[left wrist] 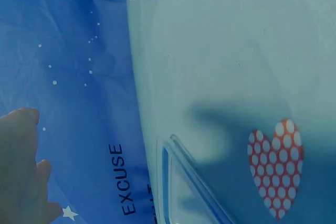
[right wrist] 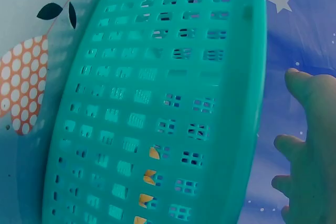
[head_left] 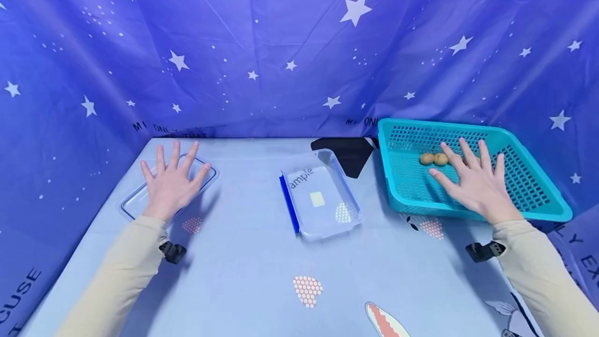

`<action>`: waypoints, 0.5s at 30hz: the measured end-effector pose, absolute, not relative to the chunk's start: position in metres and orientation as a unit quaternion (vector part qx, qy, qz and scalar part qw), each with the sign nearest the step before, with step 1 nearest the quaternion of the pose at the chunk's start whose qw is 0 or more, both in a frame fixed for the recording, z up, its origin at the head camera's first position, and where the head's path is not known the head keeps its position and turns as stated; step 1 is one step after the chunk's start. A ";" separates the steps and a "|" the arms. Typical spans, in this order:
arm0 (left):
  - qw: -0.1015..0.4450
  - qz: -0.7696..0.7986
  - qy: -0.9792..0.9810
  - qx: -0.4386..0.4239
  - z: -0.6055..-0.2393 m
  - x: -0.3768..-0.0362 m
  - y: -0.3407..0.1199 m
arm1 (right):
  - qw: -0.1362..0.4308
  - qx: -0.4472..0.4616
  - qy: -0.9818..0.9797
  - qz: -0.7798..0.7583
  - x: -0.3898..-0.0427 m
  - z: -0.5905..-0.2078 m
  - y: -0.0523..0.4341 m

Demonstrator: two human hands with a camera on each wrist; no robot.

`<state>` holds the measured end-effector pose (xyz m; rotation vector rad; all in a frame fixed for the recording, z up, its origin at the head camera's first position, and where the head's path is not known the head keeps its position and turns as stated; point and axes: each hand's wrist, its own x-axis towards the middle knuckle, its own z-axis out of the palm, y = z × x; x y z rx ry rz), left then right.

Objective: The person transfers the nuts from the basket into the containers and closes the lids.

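Observation:
In the head view my left hand [head_left: 170, 186] hovers, fingers spread, above a clear lid [head_left: 133, 203] at the table's left. That lid's corner [left wrist: 195, 184] and the edge of the hand [left wrist: 22, 166] show in the left wrist view. My right hand [head_left: 479, 186], also spread, is over the front of a teal plastic basket [head_left: 392, 186] and holds nothing. Several walnuts [head_left: 440, 159] lie in the basket, partly hidden behind the fingers. In the right wrist view, the basket's slotted wall [right wrist: 223, 119] stands beside my fingers [right wrist: 307, 150].
Between the hands sits a clear plastic container [head_left: 323, 228] with a blue clip flap [head_left: 289, 204] along its left side. A pale blue patterned cloth [head_left: 252, 285] covers the table. Purple star-printed curtains [head_left: 262, 87] stand behind and at both sides.

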<state>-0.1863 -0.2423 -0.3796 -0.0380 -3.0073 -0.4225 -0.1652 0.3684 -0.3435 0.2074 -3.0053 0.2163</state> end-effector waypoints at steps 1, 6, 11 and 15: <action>0.052 -0.140 -0.989 -0.013 -0.380 -0.186 -0.241 | 0.060 0.069 -0.993 0.071 -0.165 -0.344 0.369; 0.058 -0.142 -0.988 -0.021 -0.385 -0.184 -0.227 | 0.057 0.080 -0.992 0.078 -0.163 -0.347 0.371; 0.064 -0.146 -0.986 -0.046 -0.389 -0.183 -0.206 | 0.058 0.107 -0.987 0.100 -0.162 -0.350 0.373; 0.064 -0.154 -0.984 -0.064 -0.394 -0.182 -0.185 | 0.067 0.133 -0.982 0.118 -0.161 -0.352 0.374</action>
